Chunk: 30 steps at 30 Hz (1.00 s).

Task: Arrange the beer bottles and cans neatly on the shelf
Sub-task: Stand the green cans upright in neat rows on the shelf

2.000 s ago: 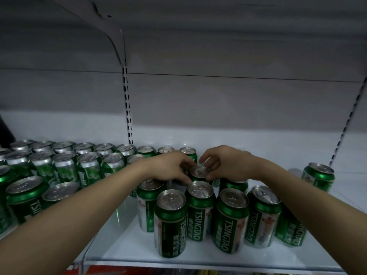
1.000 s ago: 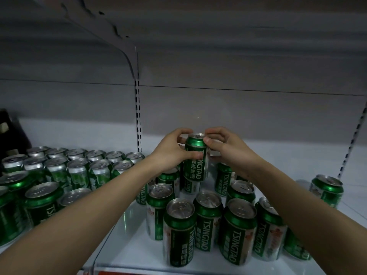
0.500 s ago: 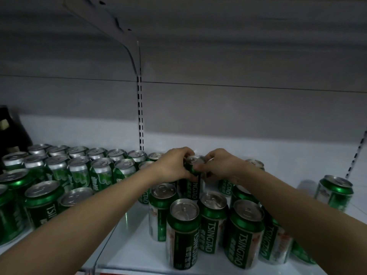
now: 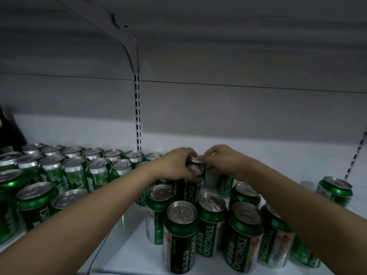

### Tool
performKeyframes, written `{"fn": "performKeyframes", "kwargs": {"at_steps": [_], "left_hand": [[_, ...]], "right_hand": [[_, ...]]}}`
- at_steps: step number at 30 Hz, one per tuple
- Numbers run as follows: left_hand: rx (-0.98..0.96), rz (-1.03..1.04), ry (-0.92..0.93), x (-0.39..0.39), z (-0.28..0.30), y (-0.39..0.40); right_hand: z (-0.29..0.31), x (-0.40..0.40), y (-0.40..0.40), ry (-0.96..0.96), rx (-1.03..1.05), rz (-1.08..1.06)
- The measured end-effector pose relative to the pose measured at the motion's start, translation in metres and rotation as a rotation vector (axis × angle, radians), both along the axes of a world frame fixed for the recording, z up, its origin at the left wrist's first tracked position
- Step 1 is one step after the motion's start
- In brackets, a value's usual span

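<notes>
both hands on one green can (image 4: 195, 171): left hand (image 4: 174, 165) has fingers curled round its upper rim from the near-left side, right hand (image 4: 222, 161) pinches at the rim from the opposite side. exact right fingertip contact is blurred, can't tell more.

change: a second ago this can was lifted clear above the cluster, held between the hands. half a second ago it was coming down. now it sits low, top roughly level with neighbours, in the slot just behind the near group of cans (image 4: 210, 223). looks seated on the shelf (image 4: 127, 245), base hidden so not certain.

meaning: placement step about done, one more can added to the rear of this block. packed rows (image 4: 75, 167) lie left of the grip, already tidy. lone can (image 4: 335, 190) well to the right of the grip, not yet aligned. next likely: let go, fetch a stray.
</notes>
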<state>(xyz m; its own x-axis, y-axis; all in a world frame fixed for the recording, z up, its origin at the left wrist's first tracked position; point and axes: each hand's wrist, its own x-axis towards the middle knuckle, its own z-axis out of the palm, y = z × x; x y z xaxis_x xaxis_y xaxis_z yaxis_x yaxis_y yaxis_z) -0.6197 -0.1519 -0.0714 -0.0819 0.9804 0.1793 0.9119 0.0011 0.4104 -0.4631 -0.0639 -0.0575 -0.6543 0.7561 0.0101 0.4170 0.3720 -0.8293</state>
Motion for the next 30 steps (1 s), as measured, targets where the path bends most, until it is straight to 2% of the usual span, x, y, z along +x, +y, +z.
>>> {"fn": "performKeyframes", "kwargs": {"at_steps": [2,6,11,15,20,23,25,30], "left_hand": [[0.052,-0.012,-0.051,0.002,0.007,0.0],[0.102,-0.033,-0.13,0.01,0.016,0.002],[0.109,-0.052,-0.339,0.029,0.022,0.014],[0.069,-0.059,-0.372,0.049,0.021,0.034],[-0.045,0.002,-0.346,0.066,0.005,0.072],[-0.104,0.036,-0.227,0.068,-0.001,0.092],[-0.142,0.046,-0.152,0.067,-0.004,0.102],[-0.162,-0.008,-0.118,0.07,-0.012,0.117]], "right_hand": [[0.013,0.01,0.001,0.128,-0.062,-0.028],[0.03,0.03,0.004,0.174,-0.106,-0.05],[0.035,0.05,0.015,0.154,-0.089,-0.109],[0.024,0.065,0.03,0.085,-0.049,-0.181],[0.003,0.077,0.046,-0.047,-0.002,-0.181],[-0.008,0.076,0.052,-0.128,0.097,-0.16],[-0.012,0.074,0.054,-0.155,0.151,-0.125],[-0.019,0.072,0.056,-0.186,0.212,-0.039]]}}
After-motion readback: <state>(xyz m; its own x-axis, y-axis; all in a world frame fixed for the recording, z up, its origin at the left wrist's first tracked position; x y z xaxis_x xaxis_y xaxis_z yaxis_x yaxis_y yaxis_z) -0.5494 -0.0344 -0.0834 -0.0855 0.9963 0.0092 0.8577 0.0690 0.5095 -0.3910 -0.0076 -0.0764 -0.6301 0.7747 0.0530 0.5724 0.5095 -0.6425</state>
